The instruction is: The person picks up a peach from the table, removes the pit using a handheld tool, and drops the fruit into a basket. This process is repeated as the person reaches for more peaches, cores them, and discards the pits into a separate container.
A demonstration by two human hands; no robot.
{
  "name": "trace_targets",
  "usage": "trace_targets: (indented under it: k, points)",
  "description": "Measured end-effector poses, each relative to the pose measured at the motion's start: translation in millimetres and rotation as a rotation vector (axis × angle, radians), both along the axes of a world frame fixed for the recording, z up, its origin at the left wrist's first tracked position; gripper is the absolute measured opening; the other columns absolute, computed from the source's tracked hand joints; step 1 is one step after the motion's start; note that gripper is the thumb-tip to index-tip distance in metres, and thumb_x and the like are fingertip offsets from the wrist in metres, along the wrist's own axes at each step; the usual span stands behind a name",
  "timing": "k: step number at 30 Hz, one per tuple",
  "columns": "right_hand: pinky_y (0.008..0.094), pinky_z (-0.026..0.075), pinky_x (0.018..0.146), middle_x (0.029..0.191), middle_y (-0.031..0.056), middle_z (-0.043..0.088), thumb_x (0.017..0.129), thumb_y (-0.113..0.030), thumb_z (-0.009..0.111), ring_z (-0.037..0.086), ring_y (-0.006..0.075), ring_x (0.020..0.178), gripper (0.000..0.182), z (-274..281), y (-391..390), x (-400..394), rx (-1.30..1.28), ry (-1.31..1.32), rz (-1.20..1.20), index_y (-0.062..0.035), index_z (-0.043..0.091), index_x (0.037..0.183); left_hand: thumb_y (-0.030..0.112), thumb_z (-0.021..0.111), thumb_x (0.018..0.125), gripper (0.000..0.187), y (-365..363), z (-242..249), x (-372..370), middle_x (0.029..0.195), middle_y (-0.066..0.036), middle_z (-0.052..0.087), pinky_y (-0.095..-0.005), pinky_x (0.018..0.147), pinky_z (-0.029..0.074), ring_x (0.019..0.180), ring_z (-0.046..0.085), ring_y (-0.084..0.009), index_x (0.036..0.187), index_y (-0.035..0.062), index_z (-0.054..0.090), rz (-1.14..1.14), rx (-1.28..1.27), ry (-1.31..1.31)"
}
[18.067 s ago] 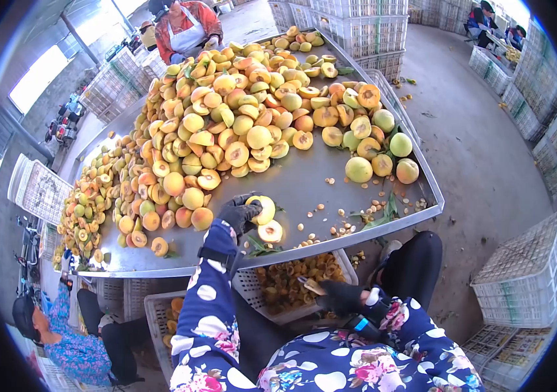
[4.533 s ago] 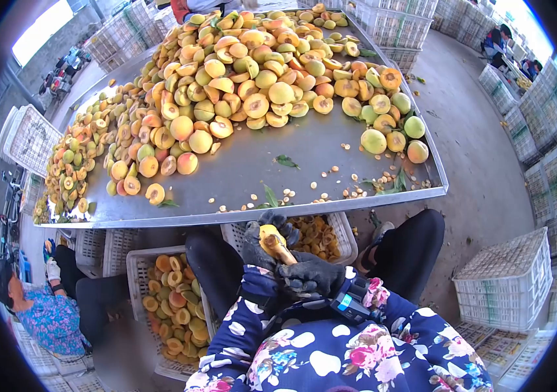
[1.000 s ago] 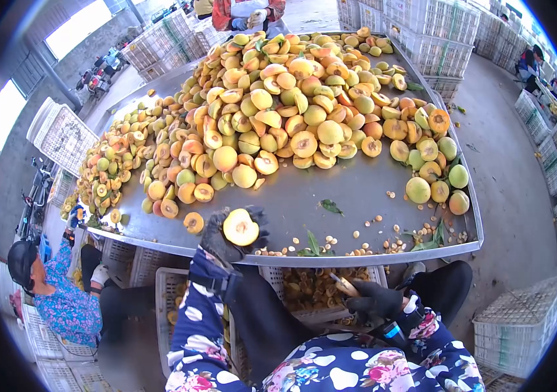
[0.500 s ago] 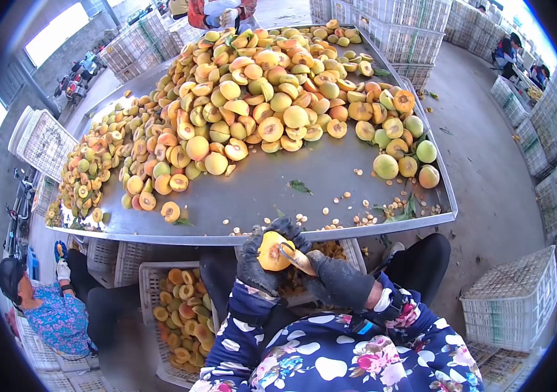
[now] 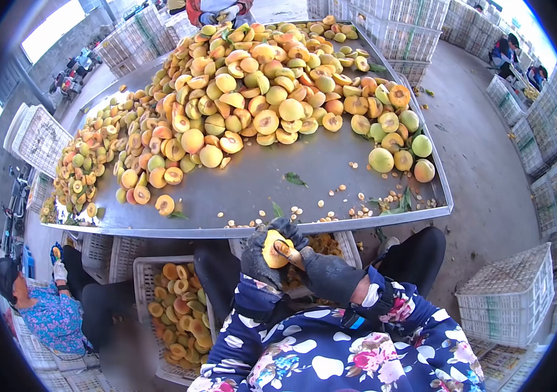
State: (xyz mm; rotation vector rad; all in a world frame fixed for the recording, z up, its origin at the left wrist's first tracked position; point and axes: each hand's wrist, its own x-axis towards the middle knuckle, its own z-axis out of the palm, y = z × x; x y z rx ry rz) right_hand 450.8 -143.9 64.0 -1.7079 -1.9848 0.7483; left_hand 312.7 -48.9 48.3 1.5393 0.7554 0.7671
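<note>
My left hand (image 5: 257,260), in a dark glove, is closed around a peach half (image 5: 272,253) with its yellow cut face turned up and to the right. My right hand (image 5: 332,277), gloved too, grips the handle of a pitting knife (image 5: 295,256). The curved metal tip of the knife touches the middle of the cut face. Both hands are just in front of the near edge of the metal table (image 5: 252,189). Pits and a leaf (image 5: 278,210) lie on the table beyond them.
A large heap of peach halves (image 5: 252,98) covers the back and left of the table. Below stands a crate (image 5: 144,261) of peach halves; another (image 5: 350,251) sits under my hands. A co-worker (image 5: 53,313) sits at left. Stacked crates (image 5: 507,294) stand at right.
The knife's curved tip has shifted within the peach half's cut face, and my right hand has turned slightly. The whole view has shifted a little; both hands keep their hold.
</note>
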Motion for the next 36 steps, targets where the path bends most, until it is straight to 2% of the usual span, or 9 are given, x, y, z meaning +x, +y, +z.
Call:
trace_targets:
  k: [8, 11, 12, 15, 17, 23, 26, 29, 36]
  points:
    - [0.0405, 0.043, 0.046, 0.061, 0.0158, 0.055, 0.080, -0.014, 0.052, 0.055, 0.0296, 0.050, 0.033, -19.7, 8.9, -3.1, 0.046, 0.112, 0.109, 0.0052, 0.043, 0.104, 0.011, 0.055, 0.079, 0.023, 10.4, -1.5, -17.3, 0.087, -0.008, 0.062, -0.0266, 0.074, 0.048, 0.077, 0.060, -0.0171, 0.100, 0.0010, 0.056, -0.118, 0.155, 0.214]
    - [0.0409, 0.042, 0.047, 0.063, 0.0175, 0.055, 0.078, -0.012, 0.052, 0.055, 0.0306, 0.052, 0.036, 0.3, 12.8, -8.5, -0.209, 0.017, 0.169, 0.0066, 0.040, 0.107, 0.012, 0.054, 0.081, 0.022, 8.2, -11.6, -13.8, 0.088, -0.008, 0.062, -0.0279, 0.074, 0.049, 0.078, 0.060, -0.0194, 0.100, 0.0012, 0.057, -0.015, -0.530, -0.301]
    - [0.0406, 0.042, 0.046, 0.064, 0.0175, 0.055, 0.078, -0.012, 0.052, 0.055, 0.0306, 0.053, 0.037, -8.4, 12.3, -7.8, 0.086, -0.059, 0.234, 0.0067, 0.040, 0.107, 0.012, 0.054, 0.081, 0.022, 6.3, -12.3, -13.0, 0.089, -0.008, 0.062, -0.0282, 0.074, 0.049, 0.079, 0.060, -0.0196, 0.100, 0.0012, 0.057, 0.052, -0.795, -0.515]
    - [0.0389, 0.042, 0.047, 0.065, 0.0177, 0.056, 0.078, -0.012, 0.052, 0.057, 0.0307, 0.055, 0.034, -25.1, 12.6, -7.5, 0.394, -0.094, 0.265, 0.0056, 0.041, 0.105, 0.012, 0.053, 0.082, 0.023, 11.8, -47.2, -26.1, 0.092, -0.009, 0.061, -0.0286, 0.075, 0.050, 0.082, 0.060, -0.0193, 0.103, 0.0018, 0.055, 0.014, -0.485, -0.303]
    - [0.0369, 0.044, 0.047, 0.066, 0.0179, 0.057, 0.081, -0.014, 0.049, 0.059, 0.0306, 0.057, 0.025, -16.3, 14.3, -12.7, -0.172, 0.139, 0.077, 0.0028, 0.045, 0.099, 0.012, 0.051, 0.083, 0.023, 20.7, -43.9, -33.1, 0.093, -0.009, 0.061, -0.0284, 0.075, 0.050, 0.083, 0.060, -0.0186, 0.103, 0.0023, 0.056, -0.146, -0.223, -0.003]
    - [0.0337, 0.042, 0.044, 0.065, 0.0146, 0.056, 0.082, -0.018, 0.051, 0.056, 0.0240, 0.051, 0.021, -41.6, 17.9, -14.7, -0.076, 0.003, 0.269, -0.0013, 0.047, 0.094, 0.013, 0.049, 0.084, 0.020, 15.4, -33.5, -31.6, 0.093, -0.009, 0.062, -0.0286, 0.075, 0.050, 0.083, 0.060, -0.0182, 0.099, 0.0026, 0.058, -0.101, 0.014, 0.109]
    - [0.0298, 0.040, 0.039, 0.065, 0.0067, 0.053, 0.084, -0.020, 0.051, 0.052, 0.0151, 0.047, 0.021, 5.1, 23.0, -8.9, -0.929, 0.975, -0.157, -0.0028, 0.046, 0.094, 0.009, 0.047, 0.085, 0.018, 17.1, -45.6, -31.8, 0.092, -0.011, 0.061, -0.0294, 0.073, 0.050, 0.080, 0.060, -0.0192, 0.098, -0.0002, 0.056, -0.066, -0.081, 0.013]
    - [0.0239, 0.036, 0.035, 0.066, 0.0010, 0.049, 0.085, -0.022, 0.052, 0.048, 0.0082, 0.045, 0.020, -1.3, 19.1, -8.2, -0.832, 0.991, 0.003, -0.0051, 0.046, 0.094, 0.008, 0.046, 0.085, 0.019, 21.5, -70.1, -27.7, 0.093, -0.012, 0.061, -0.0301, 0.073, 0.050, 0.079, 0.060, -0.0197, 0.100, -0.0019, 0.053, 0.029, -0.478, -0.282]
    - [0.0179, 0.032, 0.030, 0.061, 0.0012, 0.048, 0.084, -0.016, 0.053, 0.042, 0.0047, 0.039, 0.017, -6.7, 14.9, -17.9, -0.999, 1.677, -0.057, -0.0046, 0.046, 0.094, 0.013, 0.051, 0.083, 0.029, 27.4, -132.2, -34.3, 0.105, -0.015, 0.057, -0.0329, 0.075, 0.050, 0.086, 0.058, -0.0225, 0.107, -0.0034, 0.050, 0.288, 0.584, 0.072]
